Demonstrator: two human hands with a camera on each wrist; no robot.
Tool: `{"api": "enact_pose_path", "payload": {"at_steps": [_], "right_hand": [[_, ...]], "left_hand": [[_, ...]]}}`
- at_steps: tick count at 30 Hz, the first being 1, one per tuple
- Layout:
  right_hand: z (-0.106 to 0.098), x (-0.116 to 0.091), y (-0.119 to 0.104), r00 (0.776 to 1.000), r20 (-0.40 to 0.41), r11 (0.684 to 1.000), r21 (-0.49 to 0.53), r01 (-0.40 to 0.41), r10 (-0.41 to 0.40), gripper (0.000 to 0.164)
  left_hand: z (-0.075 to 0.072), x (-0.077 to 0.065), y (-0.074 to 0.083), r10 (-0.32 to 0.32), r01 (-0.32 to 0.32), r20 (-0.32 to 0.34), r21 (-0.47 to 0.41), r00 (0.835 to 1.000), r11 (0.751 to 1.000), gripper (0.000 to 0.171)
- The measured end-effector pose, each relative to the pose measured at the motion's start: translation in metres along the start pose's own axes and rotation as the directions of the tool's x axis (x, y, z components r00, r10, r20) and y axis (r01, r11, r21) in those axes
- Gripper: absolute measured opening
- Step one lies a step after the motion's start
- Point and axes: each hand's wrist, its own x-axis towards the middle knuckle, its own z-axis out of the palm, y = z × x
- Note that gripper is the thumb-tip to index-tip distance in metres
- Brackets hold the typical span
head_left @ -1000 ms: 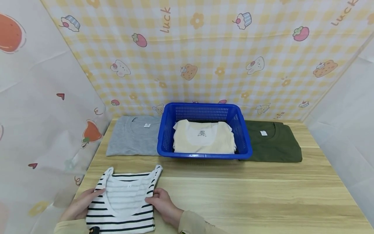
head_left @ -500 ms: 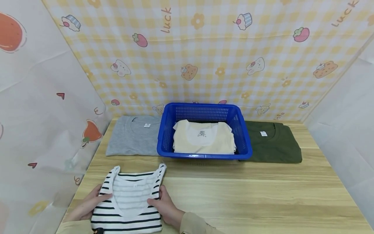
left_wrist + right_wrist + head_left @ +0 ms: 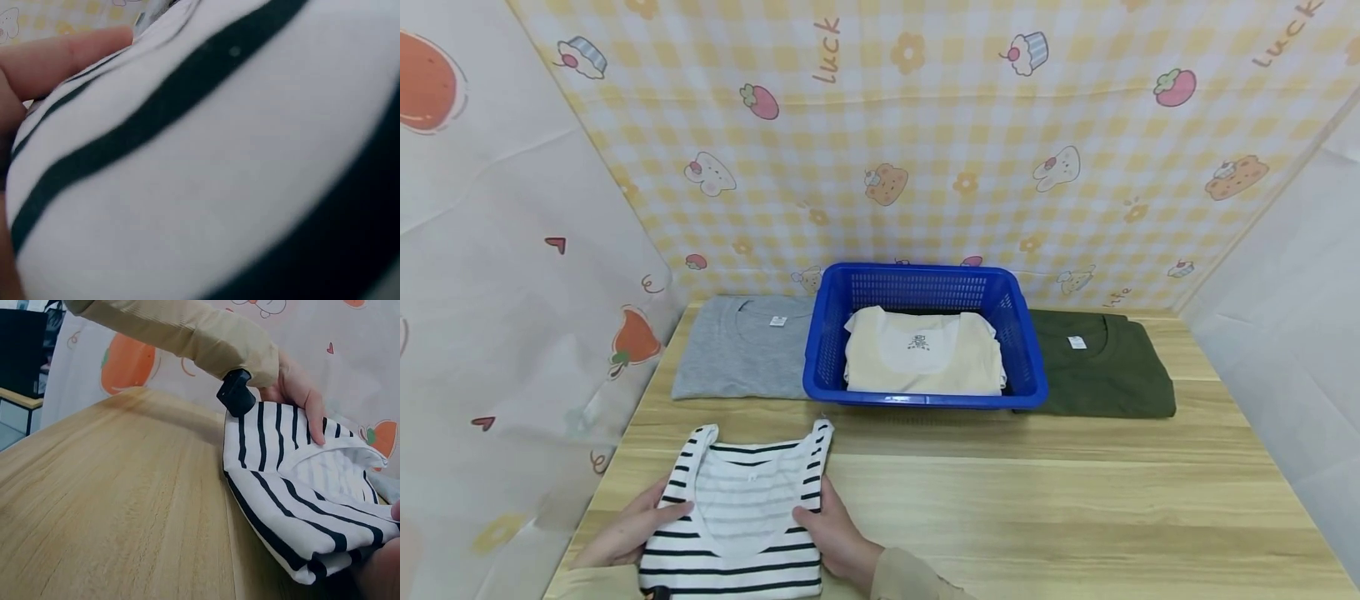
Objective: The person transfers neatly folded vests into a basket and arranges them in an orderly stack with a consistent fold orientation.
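Observation:
A folded white shirt with black stripes [image 3: 730, 563] lies neckline-up between the two hands near the front left of the table. My left hand [image 3: 638, 527] grips its left side, thumb on top and the other fingers beneath. On the right side my right hand [image 3: 841, 535] grips it the same way, with the fingers under the edge mostly hidden. In the right wrist view the near edge of the striped shirt [image 3: 300, 519] looks raised from the tabletop. Striped cloth [image 3: 219, 144] fills most of the left wrist view.
At the back of the wooden table [image 3: 1037, 517] stands a blue basket [image 3: 925, 401] with a folded cream shirt [image 3: 947, 375] inside. A folded grey shirt [image 3: 737, 358] lies left of it, a folded dark green shirt [image 3: 1120, 375] right. A patterned cloth wall rises behind.
Both hands have shifted the striped shirt to the right, a little at a time, keeping hold of its sides. The basket and the other shirts stay where they were.

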Motion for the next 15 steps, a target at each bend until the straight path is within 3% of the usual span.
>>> {"api": "enact_pose_path", "payload": {"at_steps": [7,15], "right_hand": [[-0.009,-0.004,0.002,0.999,0.017,1.000,-0.009,0.027,-0.027,0.061],[-0.022,-0.012,-0.004,0.999,0.020,0.999,-0.024,0.037,-0.036,0.064]], "left_hand": [[0.011,-0.002,0.001,-0.005,0.004,-0.061,-0.023,0.998,1.000,0.079],[0.025,-0.001,-0.001,0.019,-0.016,-0.133,0.022,0.991,1.000,0.070]]}}
